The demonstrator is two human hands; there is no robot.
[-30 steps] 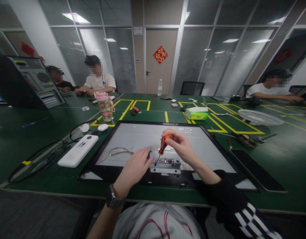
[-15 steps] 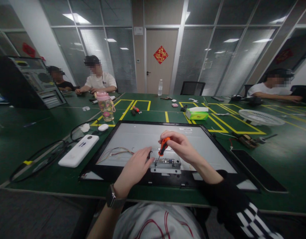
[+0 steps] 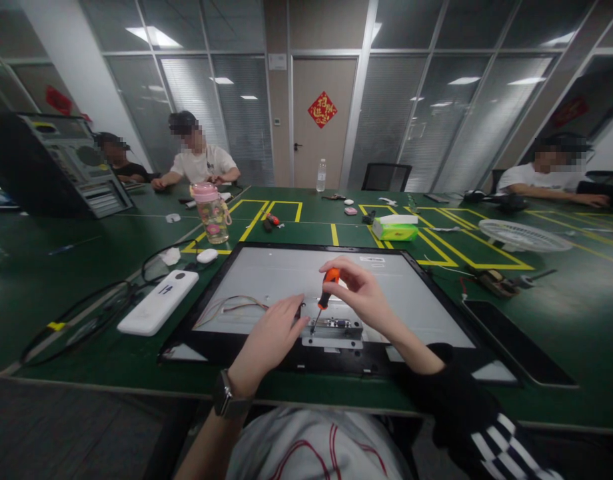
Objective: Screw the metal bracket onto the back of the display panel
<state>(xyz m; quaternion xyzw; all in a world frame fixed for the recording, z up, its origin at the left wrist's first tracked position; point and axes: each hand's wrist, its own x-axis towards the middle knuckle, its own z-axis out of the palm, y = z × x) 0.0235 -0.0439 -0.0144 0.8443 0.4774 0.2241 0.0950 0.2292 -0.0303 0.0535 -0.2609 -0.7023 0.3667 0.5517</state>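
Observation:
A flat monitor panel [image 3: 266, 273] lies face down on the green table, its grey metal back up. Near its front edge sits a small metal bracket with a circuit board [image 3: 336, 328]. My right hand [image 3: 359, 293] pinches an orange-handled screwdriver [image 3: 326, 288], with the tip set down at the bracket's left end. My left hand [image 3: 271, 337] rests flat on the panel beside the tip, fingers together and stretched toward it. Thin coloured wires [image 3: 231, 305] run across the panel to the left of my left hand.
A white flat device [image 3: 157, 302] and black cables [image 3: 86, 313] lie left of the panel. A pink-lidded bottle [image 3: 210, 212], a green tissue box [image 3: 394, 229], a fan grille [image 3: 524, 235] and a computer case [image 3: 61, 163] stand farther off. Other people sit along the table's far sides.
My right hand has shifted its fingers on the screwdriver handle, which now stands a little more upright. My left hand has stayed in place.

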